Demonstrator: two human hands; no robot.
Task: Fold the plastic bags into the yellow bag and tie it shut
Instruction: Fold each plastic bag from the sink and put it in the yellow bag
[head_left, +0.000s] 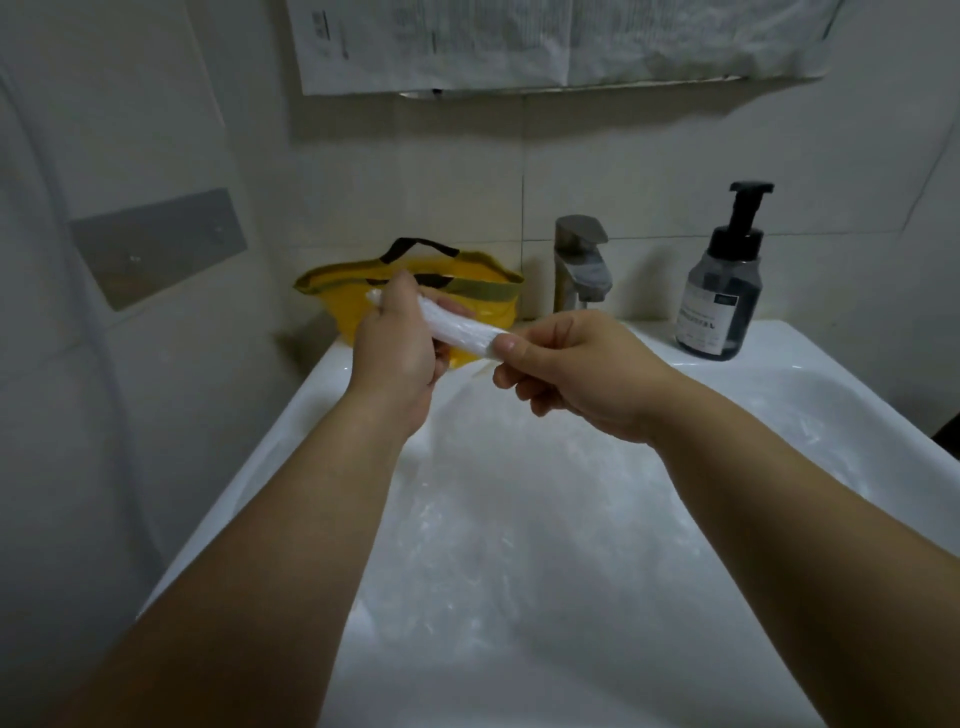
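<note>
A folded, rolled strip of clear plastic bag (457, 327) is stretched between my two hands above the sink's back left corner. My left hand (397, 345) grips its left end with curled fingers. My right hand (566, 371) pinches its right end between thumb and fingers. Just behind them the yellow bag (343, 291) with black handles sits open on the sink's rim against the wall. More clear plastic sheet (498, 530) lies spread in the basin under my arms.
The white sink (291, 431) fills the lower view. A metal faucet (582, 260) stands at the back centre, with a dark pump soap bottle (724, 291) to its right. A tiled wall rises on the left and behind.
</note>
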